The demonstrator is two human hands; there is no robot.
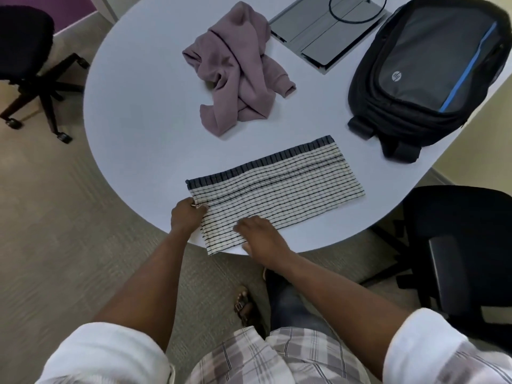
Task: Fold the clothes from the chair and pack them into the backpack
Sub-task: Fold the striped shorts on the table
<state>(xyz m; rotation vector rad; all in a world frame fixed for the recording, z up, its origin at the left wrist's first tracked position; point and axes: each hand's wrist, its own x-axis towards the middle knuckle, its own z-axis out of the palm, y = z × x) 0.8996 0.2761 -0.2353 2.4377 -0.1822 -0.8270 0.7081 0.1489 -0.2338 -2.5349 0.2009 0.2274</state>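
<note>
Left hand (186, 216) fingers curled, pinching; right hand (260, 235) flat, palm down, arms extended.

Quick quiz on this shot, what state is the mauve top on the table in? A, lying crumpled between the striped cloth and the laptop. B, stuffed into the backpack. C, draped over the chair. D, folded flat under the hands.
A: the mauve top lies crumpled and untouched on the table, beyond the striped cloth that both hands are working, near the laptop; the backpack looks closed.
</note>
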